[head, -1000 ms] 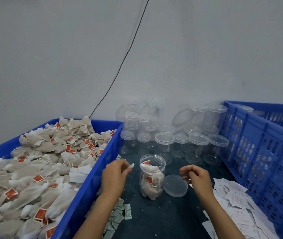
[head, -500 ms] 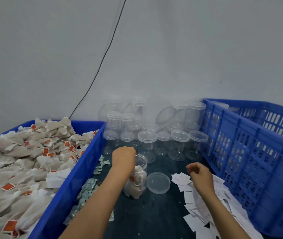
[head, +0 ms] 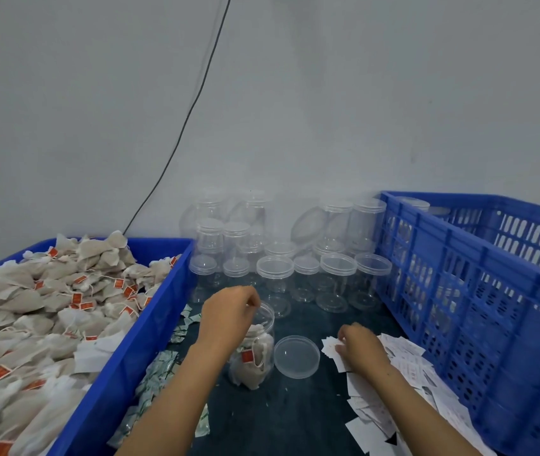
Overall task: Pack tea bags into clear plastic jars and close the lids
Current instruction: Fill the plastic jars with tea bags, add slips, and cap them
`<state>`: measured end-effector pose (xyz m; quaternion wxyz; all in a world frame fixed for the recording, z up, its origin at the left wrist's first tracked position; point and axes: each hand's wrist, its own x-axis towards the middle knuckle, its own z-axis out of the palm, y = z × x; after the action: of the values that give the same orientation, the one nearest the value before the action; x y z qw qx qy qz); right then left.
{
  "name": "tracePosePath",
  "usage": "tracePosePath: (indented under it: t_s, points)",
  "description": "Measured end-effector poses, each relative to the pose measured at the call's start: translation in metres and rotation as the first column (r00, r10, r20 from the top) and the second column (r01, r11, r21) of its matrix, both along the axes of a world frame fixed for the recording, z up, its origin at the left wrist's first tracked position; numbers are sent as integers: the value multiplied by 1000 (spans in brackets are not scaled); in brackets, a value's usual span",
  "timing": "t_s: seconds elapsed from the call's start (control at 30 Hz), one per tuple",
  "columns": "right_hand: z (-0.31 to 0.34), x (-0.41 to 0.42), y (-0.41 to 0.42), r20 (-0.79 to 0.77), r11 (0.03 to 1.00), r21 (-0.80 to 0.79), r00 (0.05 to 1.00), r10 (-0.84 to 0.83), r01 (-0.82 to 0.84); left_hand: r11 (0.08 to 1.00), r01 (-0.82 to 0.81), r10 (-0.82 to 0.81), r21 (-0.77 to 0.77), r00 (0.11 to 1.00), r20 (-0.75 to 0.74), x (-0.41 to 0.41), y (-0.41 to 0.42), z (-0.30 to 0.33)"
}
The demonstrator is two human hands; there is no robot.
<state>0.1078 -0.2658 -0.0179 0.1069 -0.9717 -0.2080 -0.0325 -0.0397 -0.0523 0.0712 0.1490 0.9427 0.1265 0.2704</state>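
A: Jar point(head: 255, 350) first: where does it stand now?

B: On the table, right under the left hand point(head: 229, 315). That hand was beside the jar a second ago with a small white packet pinched in it; now it hangs over the open mouth, fingers curled down. Whether it still pinches the packet, I cannot tell.

A: And the right hand point(head: 359, 345)?

B: It has left the lid point(head: 296, 356), which lies loose between the two hands, and gone to the paper slips point(head: 403, 363) on its far side, pinching one.

A: So what does that mean?

B: Tea bags point(head: 254, 363) are in, so probably a slip goes in next, then the lid.
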Motion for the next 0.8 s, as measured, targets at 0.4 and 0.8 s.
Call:
tracePosePath:
  t_s: [0.4, 0.8]
  points:
    - [-1, 2, 3, 85, 975, -213, 993, 86, -67, 697, 287, 96, -657, 871, 483, -7, -11, -47]
    - [3, -6, -1, 115, 995, -94, 993, -14, 25, 591, 388, -22, -707, 884, 466, -4, -13, -105]
